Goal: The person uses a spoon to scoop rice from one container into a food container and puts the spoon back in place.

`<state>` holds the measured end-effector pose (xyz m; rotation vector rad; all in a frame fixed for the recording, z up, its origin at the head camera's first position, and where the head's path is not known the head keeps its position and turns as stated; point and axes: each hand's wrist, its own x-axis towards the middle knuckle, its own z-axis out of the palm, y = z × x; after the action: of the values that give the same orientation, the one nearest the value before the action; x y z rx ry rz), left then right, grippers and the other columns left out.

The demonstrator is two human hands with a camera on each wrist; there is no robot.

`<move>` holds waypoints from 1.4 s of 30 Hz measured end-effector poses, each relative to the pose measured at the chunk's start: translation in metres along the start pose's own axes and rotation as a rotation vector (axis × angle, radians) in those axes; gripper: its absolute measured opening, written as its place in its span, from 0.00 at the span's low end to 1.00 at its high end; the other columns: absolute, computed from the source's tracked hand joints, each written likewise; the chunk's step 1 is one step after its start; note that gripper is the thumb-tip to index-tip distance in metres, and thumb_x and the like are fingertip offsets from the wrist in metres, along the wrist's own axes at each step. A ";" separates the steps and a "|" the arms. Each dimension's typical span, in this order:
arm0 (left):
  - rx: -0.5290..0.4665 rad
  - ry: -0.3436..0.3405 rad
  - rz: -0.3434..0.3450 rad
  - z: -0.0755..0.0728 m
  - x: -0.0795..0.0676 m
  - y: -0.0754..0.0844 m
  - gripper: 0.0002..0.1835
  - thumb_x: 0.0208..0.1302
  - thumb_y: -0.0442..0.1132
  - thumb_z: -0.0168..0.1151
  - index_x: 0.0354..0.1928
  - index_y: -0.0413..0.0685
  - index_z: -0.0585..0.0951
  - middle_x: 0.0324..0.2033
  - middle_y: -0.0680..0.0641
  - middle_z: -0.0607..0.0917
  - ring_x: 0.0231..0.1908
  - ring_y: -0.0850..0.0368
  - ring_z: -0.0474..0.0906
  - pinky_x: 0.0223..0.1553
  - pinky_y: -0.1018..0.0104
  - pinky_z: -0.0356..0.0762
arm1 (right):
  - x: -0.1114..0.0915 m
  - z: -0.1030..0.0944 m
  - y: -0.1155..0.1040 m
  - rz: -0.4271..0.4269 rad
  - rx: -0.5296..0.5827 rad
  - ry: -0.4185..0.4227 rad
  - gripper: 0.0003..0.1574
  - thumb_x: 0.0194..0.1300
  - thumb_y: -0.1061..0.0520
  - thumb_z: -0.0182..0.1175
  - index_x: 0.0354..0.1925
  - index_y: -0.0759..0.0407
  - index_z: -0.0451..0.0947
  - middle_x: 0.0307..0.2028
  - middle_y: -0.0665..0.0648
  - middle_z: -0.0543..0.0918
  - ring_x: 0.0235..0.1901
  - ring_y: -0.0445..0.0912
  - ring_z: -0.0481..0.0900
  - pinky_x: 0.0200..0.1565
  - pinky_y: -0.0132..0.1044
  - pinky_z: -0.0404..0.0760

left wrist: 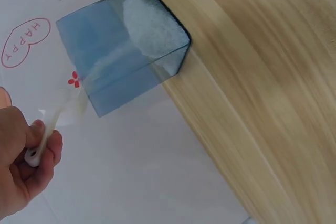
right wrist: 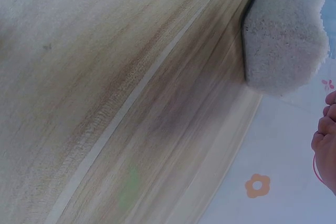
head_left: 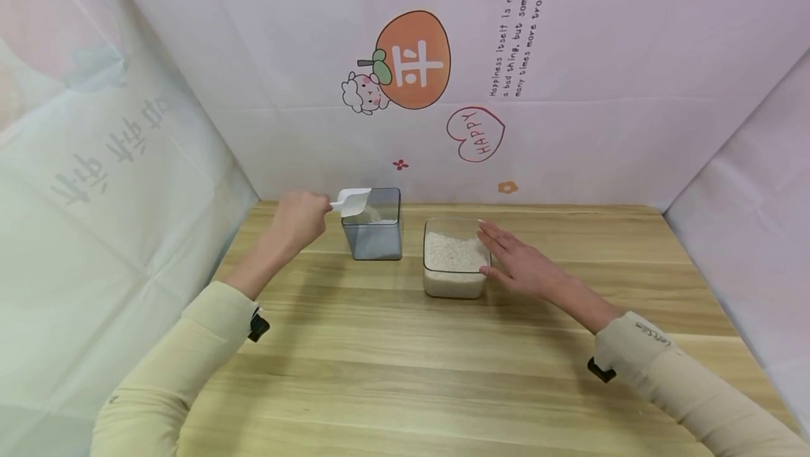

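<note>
Head view: clear container (head_left: 455,273) and tinted container (head_left: 376,245) stand upright side by side, apart, on the bench (head_left: 392,358)
Left hand (head_left: 300,221): fingers curled round the handle of the white scoop (head_left: 354,202)
White scoop: tilted over the tinted container's mouth, apparently to empty it inside
Right hand (head_left: 524,268): fingers extended, touching the clear container's right side, probably to steady it
White grain (head_left: 452,253): lies in both containers

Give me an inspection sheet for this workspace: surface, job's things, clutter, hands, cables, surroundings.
Surface: light-brown wood-grain tabletop
Job's things: white plastic-looking scoop, tipped over transparent blue-grey square box, spilling white grains into it; clear square box of off-white grains standing apart
Clutter: nothing seen
Hands: left hand grips the scoop's handle; right hand touches the clear box's rim
Cables: nothing seen
Surroundings: white printed sheeting behind
</note>
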<state>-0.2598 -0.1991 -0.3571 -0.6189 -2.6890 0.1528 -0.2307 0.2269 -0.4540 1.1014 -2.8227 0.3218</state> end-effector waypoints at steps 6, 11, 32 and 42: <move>0.099 0.083 0.070 0.005 -0.005 0.005 0.05 0.60 0.30 0.64 0.27 0.37 0.83 0.19 0.43 0.84 0.14 0.55 0.70 0.14 0.58 0.73 | -0.001 0.001 -0.001 0.000 0.010 0.013 0.45 0.76 0.40 0.50 0.76 0.67 0.52 0.77 0.67 0.53 0.75 0.63 0.55 0.69 0.58 0.64; -0.032 0.057 0.011 0.004 -0.002 0.007 0.10 0.66 0.36 0.65 0.26 0.41 0.83 0.16 0.47 0.79 0.15 0.57 0.62 0.14 0.59 0.68 | 0.000 0.001 -0.001 0.011 0.010 0.002 0.45 0.76 0.41 0.51 0.76 0.67 0.51 0.77 0.67 0.52 0.76 0.62 0.53 0.69 0.58 0.65; -0.450 -0.127 0.029 -0.018 0.024 0.062 0.11 0.72 0.37 0.60 0.35 0.40 0.88 0.22 0.48 0.85 0.19 0.61 0.70 0.25 0.70 0.69 | 0.000 0.000 0.002 0.007 0.015 -0.006 0.46 0.76 0.41 0.51 0.77 0.66 0.49 0.77 0.67 0.52 0.76 0.62 0.53 0.69 0.58 0.66; -0.187 -0.126 0.202 -0.010 0.037 0.102 0.09 0.71 0.38 0.60 0.36 0.43 0.87 0.23 0.48 0.85 0.17 0.59 0.67 0.16 0.68 0.65 | -0.001 -0.001 0.001 0.011 0.027 -0.004 0.47 0.76 0.41 0.50 0.77 0.65 0.47 0.78 0.66 0.50 0.76 0.62 0.52 0.69 0.58 0.65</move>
<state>-0.2464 -0.0911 -0.3543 -0.9690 -2.7776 -0.0073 -0.2307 0.2281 -0.4536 1.0931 -2.8375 0.3604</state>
